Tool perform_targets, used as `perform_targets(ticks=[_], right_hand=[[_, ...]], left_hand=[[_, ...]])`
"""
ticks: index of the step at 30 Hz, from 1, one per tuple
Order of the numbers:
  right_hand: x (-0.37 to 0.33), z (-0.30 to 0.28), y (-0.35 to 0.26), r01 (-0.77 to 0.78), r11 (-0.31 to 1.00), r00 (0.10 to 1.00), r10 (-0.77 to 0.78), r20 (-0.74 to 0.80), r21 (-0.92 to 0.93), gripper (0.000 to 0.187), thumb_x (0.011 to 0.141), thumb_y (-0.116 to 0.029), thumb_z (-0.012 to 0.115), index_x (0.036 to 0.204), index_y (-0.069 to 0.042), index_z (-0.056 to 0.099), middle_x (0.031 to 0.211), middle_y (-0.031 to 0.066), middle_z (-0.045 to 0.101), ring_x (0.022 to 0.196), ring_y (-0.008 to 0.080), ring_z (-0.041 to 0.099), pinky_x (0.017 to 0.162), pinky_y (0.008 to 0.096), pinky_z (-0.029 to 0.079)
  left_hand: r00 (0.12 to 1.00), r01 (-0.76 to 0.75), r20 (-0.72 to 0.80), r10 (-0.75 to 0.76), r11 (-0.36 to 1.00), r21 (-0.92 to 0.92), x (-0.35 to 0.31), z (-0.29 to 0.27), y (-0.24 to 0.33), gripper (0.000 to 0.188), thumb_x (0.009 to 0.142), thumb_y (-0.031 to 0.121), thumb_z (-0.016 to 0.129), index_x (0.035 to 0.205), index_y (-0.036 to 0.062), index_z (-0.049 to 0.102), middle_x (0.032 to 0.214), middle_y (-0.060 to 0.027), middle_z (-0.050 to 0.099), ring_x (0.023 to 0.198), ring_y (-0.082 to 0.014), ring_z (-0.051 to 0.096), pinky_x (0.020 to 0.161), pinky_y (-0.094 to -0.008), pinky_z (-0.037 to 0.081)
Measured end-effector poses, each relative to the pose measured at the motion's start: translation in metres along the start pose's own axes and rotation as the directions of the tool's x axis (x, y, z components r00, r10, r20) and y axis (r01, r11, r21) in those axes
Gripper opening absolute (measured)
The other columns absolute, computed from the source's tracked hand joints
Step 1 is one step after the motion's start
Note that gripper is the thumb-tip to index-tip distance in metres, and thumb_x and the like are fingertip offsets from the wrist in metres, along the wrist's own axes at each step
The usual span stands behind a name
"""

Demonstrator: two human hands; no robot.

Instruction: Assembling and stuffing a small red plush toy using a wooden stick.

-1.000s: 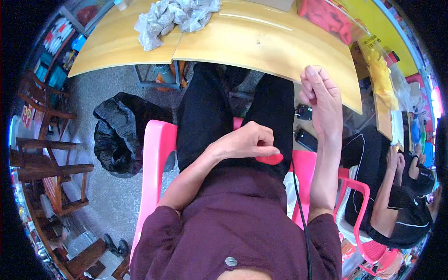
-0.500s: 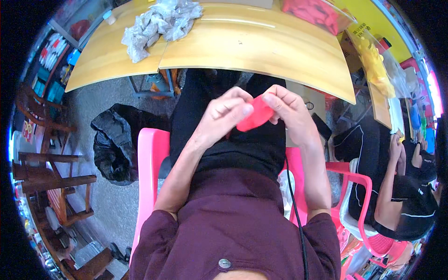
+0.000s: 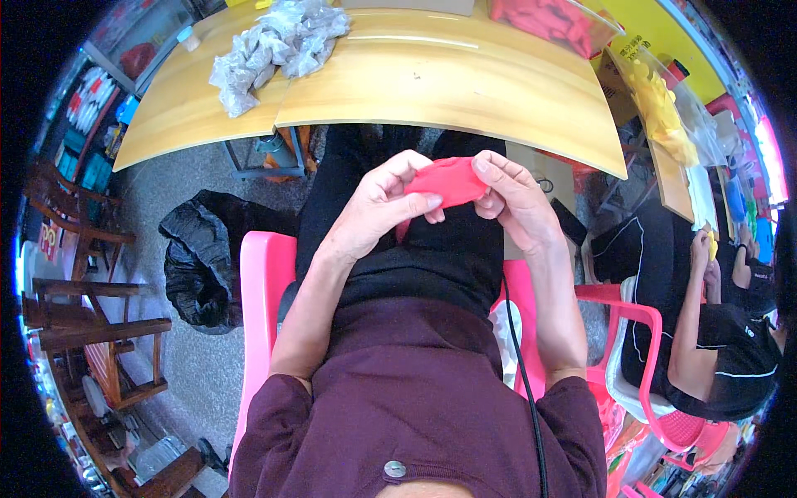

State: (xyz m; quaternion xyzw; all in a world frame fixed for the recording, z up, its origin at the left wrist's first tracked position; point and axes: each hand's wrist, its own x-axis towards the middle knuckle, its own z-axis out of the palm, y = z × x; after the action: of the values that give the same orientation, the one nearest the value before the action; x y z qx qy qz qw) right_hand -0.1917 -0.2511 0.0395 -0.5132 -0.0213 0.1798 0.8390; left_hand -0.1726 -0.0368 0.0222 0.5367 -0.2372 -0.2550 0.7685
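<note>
A small, soft red cloth piece (image 3: 448, 181) is stretched sideways between my two hands, above my lap and in front of the table edge. My left hand (image 3: 390, 199) pinches its left end, thumb lying along the near side. At the other end, my right hand (image 3: 510, 192) grips it between thumb and fingers. What exactly the cloth is, the picture does not show. A bit of the same red shows below my left fingers, against my dark trousers.
Ahead stands a wooden table (image 3: 465, 79) with a heap of clear plastic bags (image 3: 282, 50) and, far right, a clear bin (image 3: 594, 37) of red pieces. A black bag (image 3: 199, 257) lies on the floor at left. People sit at right, near yellow pieces (image 3: 660, 112).
The red cloth has gone from slanted and bunched to nearly level and spread out. My left fingers have shifted up around its left end; the hands are slightly farther apart.
</note>
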Motion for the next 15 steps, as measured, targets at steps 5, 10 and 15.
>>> perform_targets(ticks=[5,10,15], right_hand=[[0.001,0.001,0.002,0.029,0.988,0.990,-0.049,-0.133,-0.151,0.012,0.090,-0.022,0.065,0.092,-0.010,0.063,0.074,-0.0024,0.061,0.061,0.0024,0.055,0.051,0.0167,0.040],[0.007,0.003,0.003,0.098,0.956,0.961,-0.163,-0.224,-0.276,0.010,0.090,-0.016,0.065,0.095,-0.008,0.063,0.076,-0.0010,0.062,0.063,0.0029,0.055,0.052,0.0174,0.041],[0.012,-0.009,0.010,0.148,0.867,0.894,-0.323,-0.310,-0.477,0.015,0.086,-0.018,0.070,0.091,-0.006,0.063,0.080,-0.0028,0.062,0.066,0.0025,0.053,0.055,0.0180,0.042]], left_hand=[[0.928,-0.197,-0.341,0.151,0.975,-0.103,0.019,-0.008,-0.017,0.043,0.090,0.007,0.061,0.130,0.0029,0.047,0.095,-0.0076,0.064,0.079,-0.0125,0.062,0.072,-0.0248,0.049],[0.882,-0.269,-0.450,0.142,0.934,-0.233,0.052,0.000,-0.014,0.029,0.093,0.015,0.060,0.119,0.0020,0.056,0.097,-0.0043,0.065,0.085,-0.0084,0.059,0.073,-0.0228,0.046],[0.881,-0.271,-0.446,0.157,0.940,-0.205,0.072,-0.002,-0.025,0.021,0.093,0.018,0.062,0.106,0.0025,0.063,0.095,-0.0022,0.066,0.085,-0.0073,0.059,0.074,-0.0229,0.046]])
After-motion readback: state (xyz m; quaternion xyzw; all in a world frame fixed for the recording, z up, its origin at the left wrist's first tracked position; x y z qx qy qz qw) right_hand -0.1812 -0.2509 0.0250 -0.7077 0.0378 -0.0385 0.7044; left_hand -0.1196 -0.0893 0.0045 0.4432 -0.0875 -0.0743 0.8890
